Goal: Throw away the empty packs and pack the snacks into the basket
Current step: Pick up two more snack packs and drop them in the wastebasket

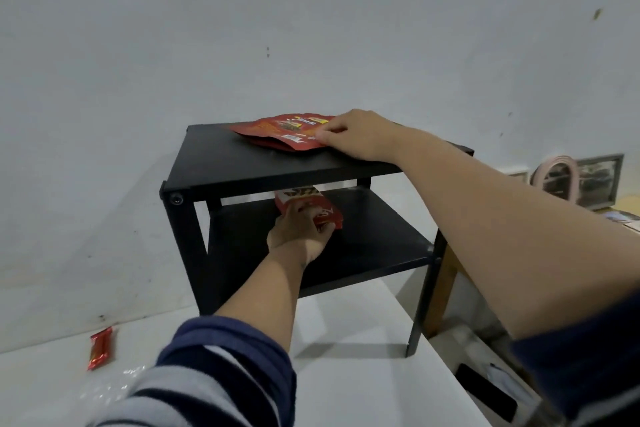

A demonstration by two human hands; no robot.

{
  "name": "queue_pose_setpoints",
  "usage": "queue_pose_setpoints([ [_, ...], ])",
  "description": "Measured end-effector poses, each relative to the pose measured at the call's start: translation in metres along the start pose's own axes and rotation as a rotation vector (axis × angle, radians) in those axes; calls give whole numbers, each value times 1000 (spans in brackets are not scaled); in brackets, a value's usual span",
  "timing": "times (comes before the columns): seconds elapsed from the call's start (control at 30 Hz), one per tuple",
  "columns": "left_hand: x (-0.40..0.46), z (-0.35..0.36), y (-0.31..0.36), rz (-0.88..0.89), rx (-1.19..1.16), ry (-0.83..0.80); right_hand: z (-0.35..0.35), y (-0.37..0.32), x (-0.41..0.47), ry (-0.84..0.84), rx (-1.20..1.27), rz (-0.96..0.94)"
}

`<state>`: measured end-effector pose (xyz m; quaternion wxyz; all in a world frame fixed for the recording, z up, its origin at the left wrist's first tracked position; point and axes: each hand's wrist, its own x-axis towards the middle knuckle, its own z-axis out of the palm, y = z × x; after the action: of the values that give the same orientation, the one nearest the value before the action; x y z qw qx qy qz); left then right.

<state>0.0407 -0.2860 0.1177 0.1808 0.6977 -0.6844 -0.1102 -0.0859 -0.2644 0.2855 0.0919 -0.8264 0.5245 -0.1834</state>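
Observation:
A black two-level shelf (214,163) stands on the white table. On its top level lie flat red snack packs (277,130); my right hand (356,137) pinches their right edge with fingers closed on them. Under the top board, my left hand (298,236) grips a red and white snack pack (304,199) on the lower level. A small red wrapped bar (100,348) lies on the table at the left. No basket is in view.
The white table (346,374) ends at the right, with a drop beyond its edge. A clear plastic wrapper (107,388) lies near the red bar. A grey wall is close behind the shelf. A pink round object (557,177) and frames sit at far right.

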Motion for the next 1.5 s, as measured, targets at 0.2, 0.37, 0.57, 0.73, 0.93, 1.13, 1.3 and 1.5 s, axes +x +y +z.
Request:
queue_pose_setpoints([
  [0.2, -64, -5, 13, -35, 37, 31, -14, -3, -53, -42, -35, -29],
  [0.37, -129, -4, 28, -31, 53, 72, -21, 0, -99, -106, -11, -69],
  [0.57, -171, 9, 27, -48, 236, 243, -20, 8, -124, -61, -347, -141],
  [0.73, -170, 8, 25, -29, 243, 350, -4, 18, -114, 2, -455, -162],
  [0.93, -207, -14, 16, 7, 66, 547, -1, 11, -130, 419, -231, -287],
  [1.13, -263, -69, 11, -52, -241, 691, -33, -46, -162, 564, 62, -402],
  [1.3, -336, -127, -30, -106, -366, 786, -38, -126, -197, 415, 191, -498],
  [1.5, -476, -190, -124, -320, -355, 827, 18, -253, -259, 156, 407, -579],
])
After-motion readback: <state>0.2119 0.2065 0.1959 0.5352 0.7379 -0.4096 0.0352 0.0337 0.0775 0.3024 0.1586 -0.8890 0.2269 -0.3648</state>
